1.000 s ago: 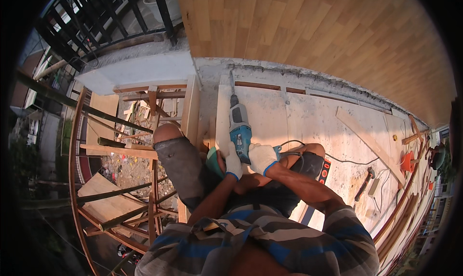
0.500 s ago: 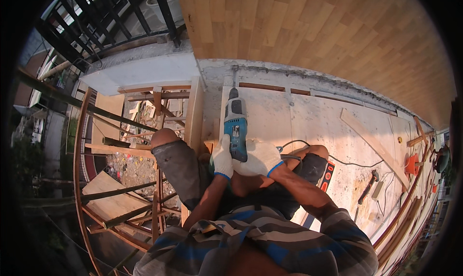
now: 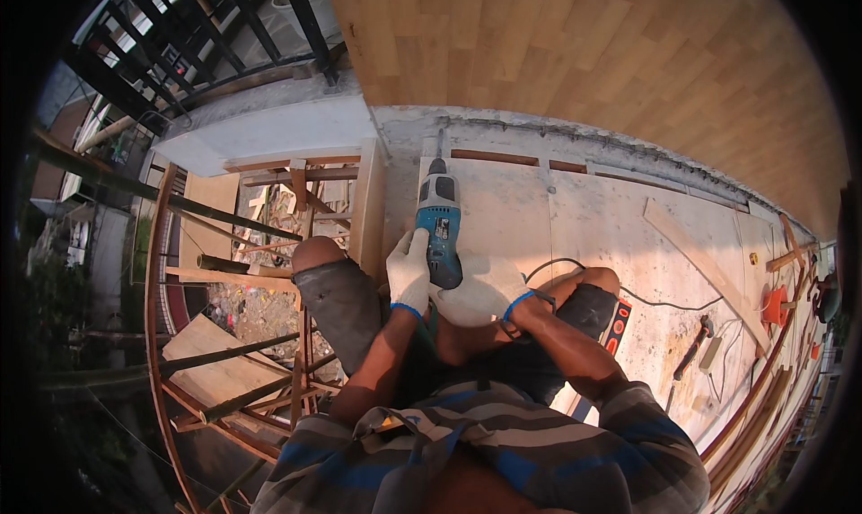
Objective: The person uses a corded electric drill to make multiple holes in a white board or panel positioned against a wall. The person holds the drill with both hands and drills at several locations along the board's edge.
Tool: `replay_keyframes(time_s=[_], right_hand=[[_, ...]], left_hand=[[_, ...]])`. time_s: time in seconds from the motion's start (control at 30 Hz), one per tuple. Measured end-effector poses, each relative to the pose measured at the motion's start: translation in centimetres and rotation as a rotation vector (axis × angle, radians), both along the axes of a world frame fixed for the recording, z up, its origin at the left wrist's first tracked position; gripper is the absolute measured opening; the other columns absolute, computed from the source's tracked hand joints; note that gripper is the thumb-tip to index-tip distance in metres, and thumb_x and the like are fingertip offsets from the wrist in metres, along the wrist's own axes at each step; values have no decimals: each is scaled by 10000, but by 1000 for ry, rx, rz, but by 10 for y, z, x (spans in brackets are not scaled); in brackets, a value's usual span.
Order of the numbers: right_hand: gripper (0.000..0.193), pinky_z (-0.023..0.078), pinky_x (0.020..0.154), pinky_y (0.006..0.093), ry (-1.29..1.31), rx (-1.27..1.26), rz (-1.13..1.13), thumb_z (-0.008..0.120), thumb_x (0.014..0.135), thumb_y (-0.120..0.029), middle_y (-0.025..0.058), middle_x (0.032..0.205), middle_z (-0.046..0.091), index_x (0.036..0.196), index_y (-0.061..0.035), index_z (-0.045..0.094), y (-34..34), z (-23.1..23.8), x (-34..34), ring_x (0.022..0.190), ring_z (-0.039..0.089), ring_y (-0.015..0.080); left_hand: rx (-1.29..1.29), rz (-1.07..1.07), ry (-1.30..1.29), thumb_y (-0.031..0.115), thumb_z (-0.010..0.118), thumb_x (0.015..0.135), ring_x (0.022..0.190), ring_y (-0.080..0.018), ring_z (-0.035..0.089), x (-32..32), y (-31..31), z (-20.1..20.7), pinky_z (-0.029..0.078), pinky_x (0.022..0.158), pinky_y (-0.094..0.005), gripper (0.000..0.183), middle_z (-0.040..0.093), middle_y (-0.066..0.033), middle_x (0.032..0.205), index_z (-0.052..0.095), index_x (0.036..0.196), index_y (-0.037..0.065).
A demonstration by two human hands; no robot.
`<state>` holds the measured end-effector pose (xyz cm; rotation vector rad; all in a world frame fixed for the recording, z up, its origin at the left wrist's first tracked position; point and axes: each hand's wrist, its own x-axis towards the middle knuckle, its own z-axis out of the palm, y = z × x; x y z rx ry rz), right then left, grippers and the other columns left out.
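A blue and grey power drill (image 3: 440, 219) points away from me, its bit against the top edge of a pale board (image 3: 512, 218) below the wood-panelled surface (image 3: 575, 47). My left hand (image 3: 409, 272), in a white glove, grips the drill's left side. My right hand (image 3: 480, 291), also white-gloved, wraps the drill's rear handle. A black cord (image 3: 646, 300) trails right from the drill. My knees flank my hands.
Wooden scaffold poles and planks (image 3: 233, 370) drop away on the left over rubble. A loose wooden batten (image 3: 700, 263), a hammer (image 3: 693, 351), an orange object (image 3: 774, 306) and stacked wooden strips (image 3: 763, 397) lie on the right. A black railing (image 3: 180, 38) stands upper left.
The drill has risen and moved forward from near my lap until its bit meets the board's top edge. Both hands moved with it.
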<state>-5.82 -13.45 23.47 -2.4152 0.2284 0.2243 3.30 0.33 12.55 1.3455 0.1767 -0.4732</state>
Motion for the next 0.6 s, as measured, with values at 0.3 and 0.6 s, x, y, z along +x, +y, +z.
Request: replay_keyframes(time_s=[0.3,0.6], right_hand=[[370,593,740,488,32,19,85,752,883,-429,128,748,788,747,-92,816,50,-67,35,758,773,348],[445,619,821,515,-46,-21,133,766,884,-473,214,869,801,893,-34,840,28,-77,24,869,788,432]], left_hand=[[-290,-51,314,252,712,1140,920,-248,815,70,67,-53,686,772,-387,314,818,-142,1131,722,1293,-22],[-441,-172,361,233,686,1146,984,-238,821,54,49,-49,692,795,-389,287,821,-124,1180,710,1338,21]])
